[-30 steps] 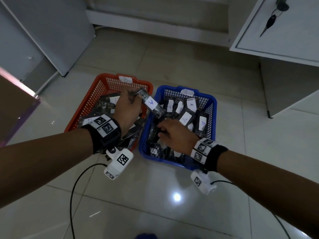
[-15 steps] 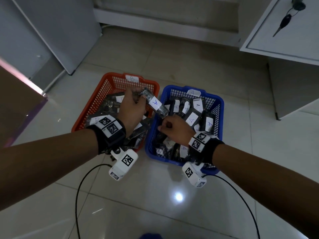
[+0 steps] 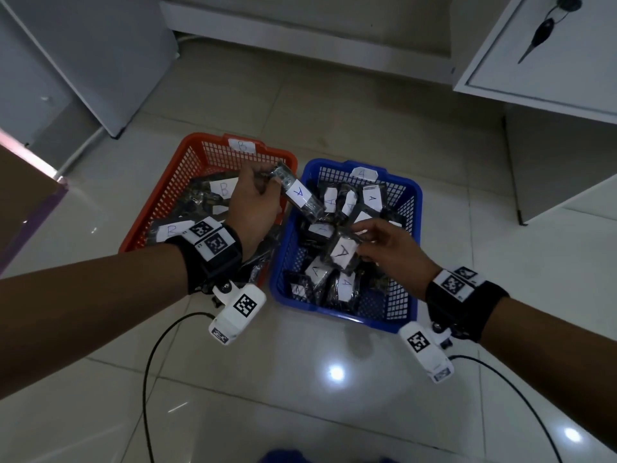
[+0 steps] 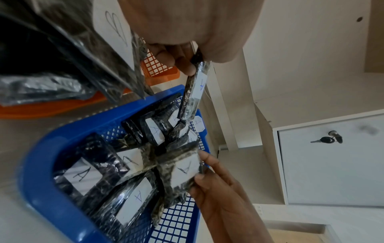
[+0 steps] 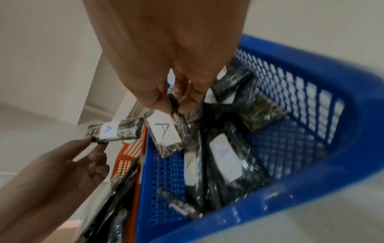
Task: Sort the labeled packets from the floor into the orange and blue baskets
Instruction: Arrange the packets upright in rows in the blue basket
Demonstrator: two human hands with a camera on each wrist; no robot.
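Observation:
My left hand [image 3: 257,202] pinches a dark packet labelled A [image 3: 298,194] by one end, held over the gap between the orange basket [image 3: 167,198] and the blue basket [image 3: 410,208]. The same packet [image 4: 194,92] hangs from my left fingers in the left wrist view. My right hand [image 3: 384,243] pinches another A packet [image 3: 342,255] by its edge, lifted just above the pile in the blue basket; the right wrist view shows that packet [image 5: 165,133] under my fingertips. Orange holds B-labelled packets [image 3: 170,230], blue holds several A-labelled ones.
Both baskets sit side by side on a glossy tiled floor [image 3: 334,396]. A white cabinet with a key in its lock [image 3: 541,31] stands at the right, a grey panel [image 3: 83,61] at the left. Black cables trail from both wrist cameras.
My right hand came up out of the blue basket's pile with an A packet pinched in it. The left hand kept its A packet, shifting slightly toward the blue basket.

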